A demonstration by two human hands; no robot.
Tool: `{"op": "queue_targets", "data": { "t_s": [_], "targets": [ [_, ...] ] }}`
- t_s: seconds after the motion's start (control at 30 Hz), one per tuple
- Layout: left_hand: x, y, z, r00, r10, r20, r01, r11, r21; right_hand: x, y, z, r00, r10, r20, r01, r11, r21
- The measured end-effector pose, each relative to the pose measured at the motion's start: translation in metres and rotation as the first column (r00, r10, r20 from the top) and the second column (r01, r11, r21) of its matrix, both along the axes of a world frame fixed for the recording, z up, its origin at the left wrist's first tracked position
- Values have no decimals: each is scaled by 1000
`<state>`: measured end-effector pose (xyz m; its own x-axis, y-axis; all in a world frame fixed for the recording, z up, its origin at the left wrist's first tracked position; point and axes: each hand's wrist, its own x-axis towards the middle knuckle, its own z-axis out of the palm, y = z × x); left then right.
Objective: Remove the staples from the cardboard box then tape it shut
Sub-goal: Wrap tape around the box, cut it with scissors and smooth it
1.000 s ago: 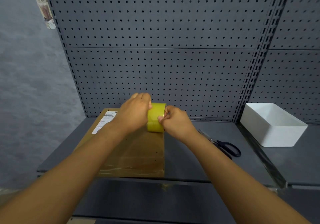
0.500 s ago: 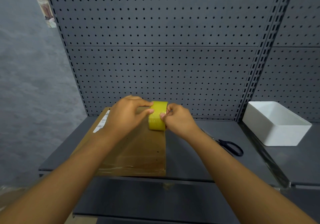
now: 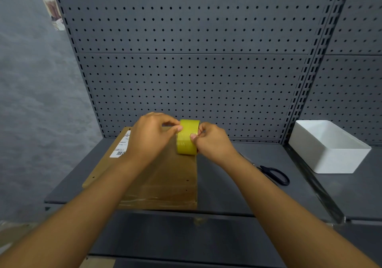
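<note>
A flattened cardboard box (image 3: 165, 176) lies on the grey bench (image 3: 227, 185), its long side running away from the person toward the pegboard wall (image 3: 196, 60). A white shipping label with a barcode (image 3: 122, 143) sits on the box's far left part. A strip of clear, shiny tape crosses the box near its front edge, and small dark holes show along its right and left edges.

Both hands are raised just above the far end of the box, holding a roll of yellow tape (image 3: 187, 136) between them. The roll stands on edge with its broad yellow band facing the camera. The right hand (image 3: 213, 141) grips the roll from its right side, thumb pressed on the face of the band and fingers curled round behind. The left hand (image 3: 151, 135) reaches in from the roll's left, its thumb and forefinger pinched together at the upper left edge of the roll; whether they hold the loose end of the tape cannot be told.

To the right of the box, black-handled scissors (image 3: 272, 174) lie on the bench, partly hidden by the right forearm. Farther right of the box stands a white rectangular bin (image 3: 328, 147), close to the pegboard wall.
</note>
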<state>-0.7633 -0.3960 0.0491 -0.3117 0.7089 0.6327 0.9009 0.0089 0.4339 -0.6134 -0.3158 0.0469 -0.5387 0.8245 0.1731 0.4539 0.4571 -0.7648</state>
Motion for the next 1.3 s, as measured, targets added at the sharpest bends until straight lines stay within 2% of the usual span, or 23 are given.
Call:
{"op": "queue_targets", "data": {
  "t_s": [0.1, 0.2, 0.27, 0.4, 0.47, 0.6, 0.67, 1.0, 1.17, 1.3],
  "targets": [
    [3, 2, 8, 997, -11, 72, 13, 1000, -26, 0, -1, 0, 1000, 2, 4, -2, 1000, -2],
    [5, 5, 13, 997, 2, 77, 5, 996, -93, -1, -1, 1, 1000, 2, 6, -2, 1000, -5],
    [7, 8, 16, 999, 37, 32, -32, 988, -148, -1, -2, 0, 1000, 2, 9, -2, 1000, 1],
    [15, 14, 23, 983, 92, -160, -131, 957, -257, -2, -4, 0, 1000, 3, 16, -3, 1000, 17],
    [17, 17, 26, 976, 91, -197, -151, 936, -318, -2, -5, 1, 1000, -8, 19, 7, 1000, 21],
    [18, 20, 29, 994, 52, -93, -87, 902, -423, -4, -5, 2, 998, -47, 36, 46, 998, 42],
    [19, 20, 29, 996, 32, -87, -68, 888, -455, -4, -5, 3, 997, -57, 43, 55, 997, 52],
    [18, 10, 24, 994, -3, 107, 29, 969, -245, -4, -4, 3, 997, -56, 48, 54, 997, 49],
    [17, 16, 15, 1000, -7, 3, 7, 993, -117, -5, -5, 3, 997, -59, 43, 57, 997, 46],
    [17, 18, 10, 997, 1, -82, -10, 995, -99, -5, -3, 2, 998, -49, 36, 47, 997, 63]
  ]
}}
